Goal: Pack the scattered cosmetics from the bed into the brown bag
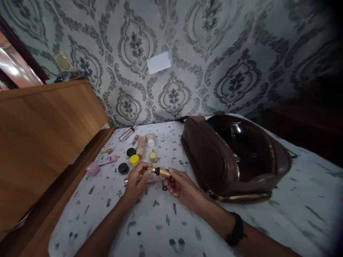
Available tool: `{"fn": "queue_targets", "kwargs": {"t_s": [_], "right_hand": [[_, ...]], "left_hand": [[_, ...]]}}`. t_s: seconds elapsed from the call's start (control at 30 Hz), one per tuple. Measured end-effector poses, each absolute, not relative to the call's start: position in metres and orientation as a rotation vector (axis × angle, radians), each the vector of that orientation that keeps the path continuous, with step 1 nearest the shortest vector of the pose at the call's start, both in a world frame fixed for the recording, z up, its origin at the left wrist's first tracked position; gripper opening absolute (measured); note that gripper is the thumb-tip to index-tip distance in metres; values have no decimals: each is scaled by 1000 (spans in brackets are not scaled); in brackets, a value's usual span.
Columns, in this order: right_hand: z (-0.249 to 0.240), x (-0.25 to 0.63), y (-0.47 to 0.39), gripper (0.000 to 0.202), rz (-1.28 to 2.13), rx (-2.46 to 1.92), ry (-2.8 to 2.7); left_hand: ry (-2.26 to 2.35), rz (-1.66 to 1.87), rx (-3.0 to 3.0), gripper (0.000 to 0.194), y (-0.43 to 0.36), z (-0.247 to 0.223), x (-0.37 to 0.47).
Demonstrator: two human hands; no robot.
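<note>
The left hand and right hand, both closed, pinch opposite ends of the gold tube above the printed cloth — handling it seems the step, the next move calling for steady support.

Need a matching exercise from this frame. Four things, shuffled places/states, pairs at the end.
1. Gold tube
2. Brown bag
3. White paper
4. Yellow round container

A. On the patterned wall
B. On the cloth, beside a black round container
C. Held by left hand and right hand
D. Unzipped, open

Pairs: 1-C, 2-D, 3-A, 4-B
</note>
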State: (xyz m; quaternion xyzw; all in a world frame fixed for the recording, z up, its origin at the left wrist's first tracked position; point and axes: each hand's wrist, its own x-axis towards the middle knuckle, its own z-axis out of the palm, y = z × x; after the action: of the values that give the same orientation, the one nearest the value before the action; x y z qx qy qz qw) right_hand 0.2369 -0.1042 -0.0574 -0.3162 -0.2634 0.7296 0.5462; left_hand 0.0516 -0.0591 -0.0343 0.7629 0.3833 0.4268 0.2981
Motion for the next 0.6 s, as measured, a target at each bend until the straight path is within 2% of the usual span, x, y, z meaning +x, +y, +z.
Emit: {"fn": "queue_targets", "kwargs": {"t_s": [0.27,0.5,0.6], "right_hand": [[-63,239,-102,40,1743,-676,-601],[-65,238,-103,37,1739,-689,-618],[-63,239,-103,37,1731,-673,-608]], "left_hand": [[1058,1111,2081,21,-59,-37,55],[1249,1082,2023,43,-58,-37,54],[1230,1068,2019,44,-59,-35,53]]}}
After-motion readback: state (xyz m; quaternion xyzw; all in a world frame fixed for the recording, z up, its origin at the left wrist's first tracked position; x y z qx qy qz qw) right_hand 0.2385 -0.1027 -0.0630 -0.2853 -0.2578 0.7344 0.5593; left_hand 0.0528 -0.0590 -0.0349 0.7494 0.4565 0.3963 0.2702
